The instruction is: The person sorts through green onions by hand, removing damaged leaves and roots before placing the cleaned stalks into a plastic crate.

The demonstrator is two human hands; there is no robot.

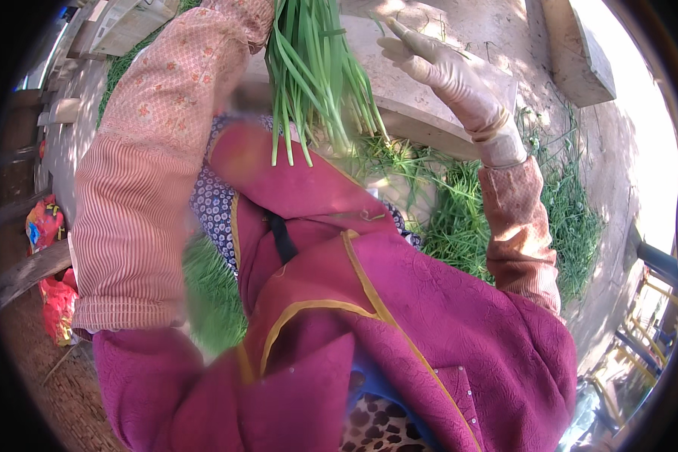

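A bunch of long green leafy stalks (316, 62), like garlic chives, hangs at the top centre, its pale cut ends fanned downward over my lap. My left arm, in a patterned pink sleeve, reaches up beside it; my left hand is beyond the top edge of the view. To the right of the bunch is my right hand (429, 65) in a pale thin glove, raised over a stone slab (457, 127). Its fingers are apart and touch nothing that I can see. A magenta apron (299, 186) with yellow trim covers my lap.
Loose green stalks (463, 209) are heaped on the ground at the right, with more greens (214, 294) by my left side. A block (582, 56) stands at the upper right. Red plastic bags (59, 305) and a wooden pole (31, 271) are at the far left.
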